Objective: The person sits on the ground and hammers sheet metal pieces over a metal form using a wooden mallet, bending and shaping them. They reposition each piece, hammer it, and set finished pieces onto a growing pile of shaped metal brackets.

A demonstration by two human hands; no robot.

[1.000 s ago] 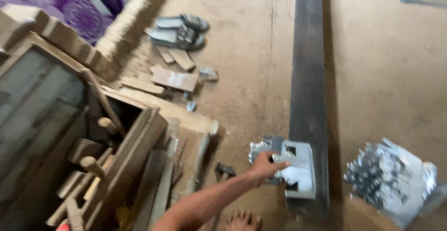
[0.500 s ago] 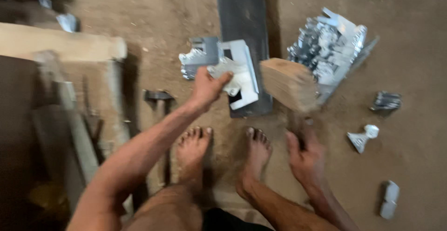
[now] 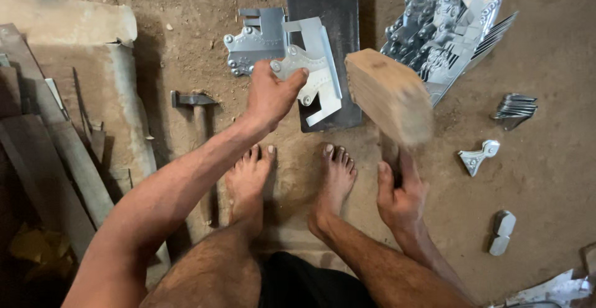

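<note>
Squatting over a dirt floor [image 3: 546, 159], the person works at the near end of a long dark steel bar [image 3: 323, 10] that runs away toward the top edge of the view. To the left lie weathered timbers [image 3: 68, 97] and a steel hammer [image 3: 194, 106] flat on the ground; to the right of the bar a heap of bright metal brackets [image 3: 444, 31] is piled, with a small stack [image 3: 514, 106] and a few loose pieces [image 3: 478, 156] scattered further right. The wooden mallet [image 3: 388, 94] is raised above the bar's end, its head blurred, just right of the bracket being worked. That bracket [image 3: 313, 75], a folded galvanised plate with rivets, sits on the near end of the bar, partly over a second one [image 3: 254, 44] lying just left of the bar. As a judgement, a good blow needs the plate held flat and square on the bar, the mallet face landing clear of the holding fingers, and the bare feet kept back from the bar's end. The left hand [image 3: 270, 94] reaches forward with arm extended, fingers clamped on the bracket's near left edge. The right hand [image 3: 400, 199] stays low beside the right foot, wrist cocked, fingers wrapped tight around the mallet's handle.
</note>
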